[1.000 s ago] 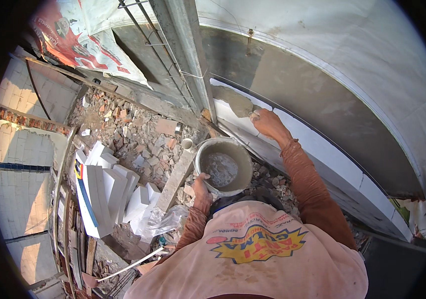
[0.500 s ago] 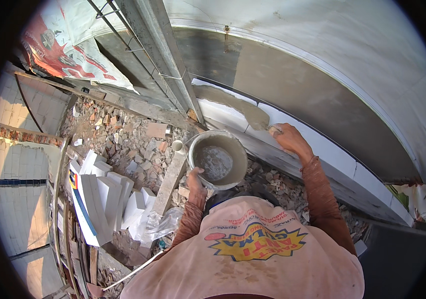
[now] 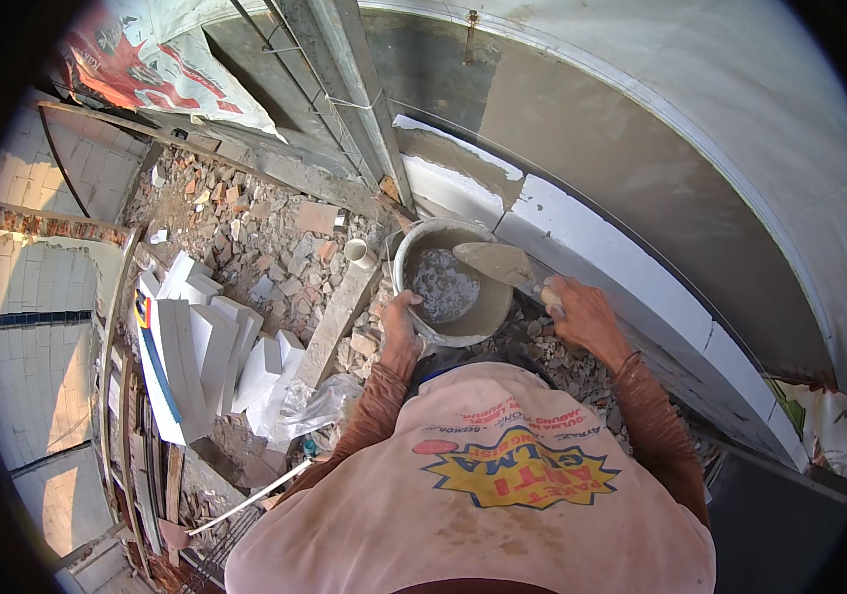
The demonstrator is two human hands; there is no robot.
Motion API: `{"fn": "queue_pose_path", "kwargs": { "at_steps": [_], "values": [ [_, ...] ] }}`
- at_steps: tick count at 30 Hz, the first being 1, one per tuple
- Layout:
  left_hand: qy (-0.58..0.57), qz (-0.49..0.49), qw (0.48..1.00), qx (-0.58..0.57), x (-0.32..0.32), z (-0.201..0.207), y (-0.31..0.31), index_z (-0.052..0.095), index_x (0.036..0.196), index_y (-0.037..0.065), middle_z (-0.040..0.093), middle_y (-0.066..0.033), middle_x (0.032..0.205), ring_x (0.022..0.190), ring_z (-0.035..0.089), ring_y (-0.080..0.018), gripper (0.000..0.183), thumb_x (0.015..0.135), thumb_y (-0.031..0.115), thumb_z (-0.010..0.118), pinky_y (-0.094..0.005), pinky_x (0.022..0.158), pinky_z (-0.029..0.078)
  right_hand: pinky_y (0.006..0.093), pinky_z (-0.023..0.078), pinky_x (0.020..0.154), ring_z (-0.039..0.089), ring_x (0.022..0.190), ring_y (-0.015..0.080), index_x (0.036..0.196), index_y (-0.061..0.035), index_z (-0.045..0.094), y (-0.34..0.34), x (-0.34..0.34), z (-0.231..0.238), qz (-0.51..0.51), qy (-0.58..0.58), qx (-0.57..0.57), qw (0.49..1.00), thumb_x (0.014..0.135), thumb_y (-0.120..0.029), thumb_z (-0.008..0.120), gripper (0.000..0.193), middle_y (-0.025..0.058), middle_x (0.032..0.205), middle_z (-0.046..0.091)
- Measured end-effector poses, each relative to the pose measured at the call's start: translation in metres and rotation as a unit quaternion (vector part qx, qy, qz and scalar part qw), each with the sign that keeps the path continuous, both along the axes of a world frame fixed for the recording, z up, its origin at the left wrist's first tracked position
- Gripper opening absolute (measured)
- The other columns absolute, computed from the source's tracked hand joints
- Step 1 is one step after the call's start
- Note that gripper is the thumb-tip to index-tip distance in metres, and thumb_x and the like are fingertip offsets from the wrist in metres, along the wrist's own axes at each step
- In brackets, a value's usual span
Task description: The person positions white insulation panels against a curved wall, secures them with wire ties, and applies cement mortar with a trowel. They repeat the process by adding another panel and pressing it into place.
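Note:
My right hand (image 3: 590,319) is closed round the wooden handle of a trowel (image 3: 496,263). Its mortar-smeared blade lies over the right side of a grey bucket (image 3: 486,319). Inside the bucket, wet grey mortar (image 3: 443,287) covers the bottom. At the bucket's near-left rim, my left hand (image 3: 401,325) grips the edge. Just beyond stands a low wall of white blocks (image 3: 582,230), with a grey layer of mortar (image 3: 463,166) spread along the left part of its top.
White blocks (image 3: 181,366) stand in a group at the left, beside a crumpled clear plastic bag (image 3: 309,408). Broken rubble (image 3: 265,233) covers the ground. A concrete post (image 3: 354,89) with steel bars rises at the wall's left end. A pipe end (image 3: 360,253) sticks up by the bucket.
My right hand has brought the trowel from the wall's top down and back over the bucket. My left hand stays on the bucket rim. The view has shifted slightly.

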State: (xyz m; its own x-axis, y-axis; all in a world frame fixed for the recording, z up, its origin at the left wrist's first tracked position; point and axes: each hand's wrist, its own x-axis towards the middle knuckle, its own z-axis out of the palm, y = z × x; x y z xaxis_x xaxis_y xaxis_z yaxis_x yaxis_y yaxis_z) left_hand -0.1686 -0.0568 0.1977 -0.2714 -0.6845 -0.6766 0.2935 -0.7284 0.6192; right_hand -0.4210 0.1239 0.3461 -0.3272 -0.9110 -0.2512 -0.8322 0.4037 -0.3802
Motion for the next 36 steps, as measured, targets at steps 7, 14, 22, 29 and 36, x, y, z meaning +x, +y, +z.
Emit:
{"fn": "queue_pose_path", "kwargs": {
  "at_steps": [7,14,22,29,36],
  "values": [
    [0.001,-0.029,0.999,-0.031,-0.019,0.028,0.013,0.062,0.091,-0.003,0.067,-0.0117,0.086,0.075,0.066,-0.0251,0.023,0.073,0.01,0.06,-0.0374,0.073,0.057,0.0494,0.052,0.072,0.065,0.075,0.0408,0.095,-0.0003,0.066,-0.025,0.034,-0.066,0.055,-0.037,-0.032,0.997,0.08,-0.016,0.066,0.021,0.0236,0.085,0.067],
    [0.038,-0.062,0.997,0.004,-0.03,0.057,0.013,0.063,0.091,-0.002,0.067,-0.012,0.088,0.076,0.066,-0.0257,0.022,0.073,0.01,0.058,-0.0365,0.074,0.057,0.0318,0.052,0.061,0.064,0.065,0.0172,0.108,0.0009,0.072,0.014,-0.011,-0.058,-0.099,-0.391,0.095,0.91,0.086,-0.023,0.069,0.033,0.0087,0.075,0.067],
    [0.054,-0.077,0.995,0.022,-0.041,0.043,0.007,0.064,0.095,-0.002,0.069,-0.0114,0.091,0.079,0.066,-0.0254,0.025,0.072,0.008,0.059,-0.0363,0.077,0.057,0.0287,0.053,0.069,0.065,0.074,0.0166,0.122,0.0024,0.066,0.045,-0.046,-0.011,-0.224,-0.323,-0.089,0.915,0.085,-0.014,0.069,0.04,0.0103,0.092,0.071],
    [0.052,-0.078,0.995,0.04,-0.037,0.03,0.0,0.063,0.097,-0.003,0.068,-0.0121,0.093,0.082,0.066,-0.026,0.028,0.072,0.008,0.059,-0.0376,0.079,0.057,0.0468,0.052,0.077,0.065,0.085,0.0404,0.124,0.0006,0.061,0.027,-0.03,0.008,-0.187,0.169,-0.067,0.966,0.085,-0.014,0.067,0.042,0.0206,0.097,0.066],
    [0.03,-0.072,0.997,0.025,-0.027,0.018,-0.005,0.062,0.093,-0.002,0.067,-0.0139,0.095,0.085,0.066,-0.0282,0.023,0.073,0.01,0.059,-0.0401,0.079,0.057,0.0524,0.05,0.082,0.063,0.098,0.0445,0.122,0.0039,0.061,-0.01,-0.009,-0.009,-0.24,0.012,-0.007,0.971,0.09,-0.02,0.058,0.039,0.028,0.108,0.065]
  ]
}}
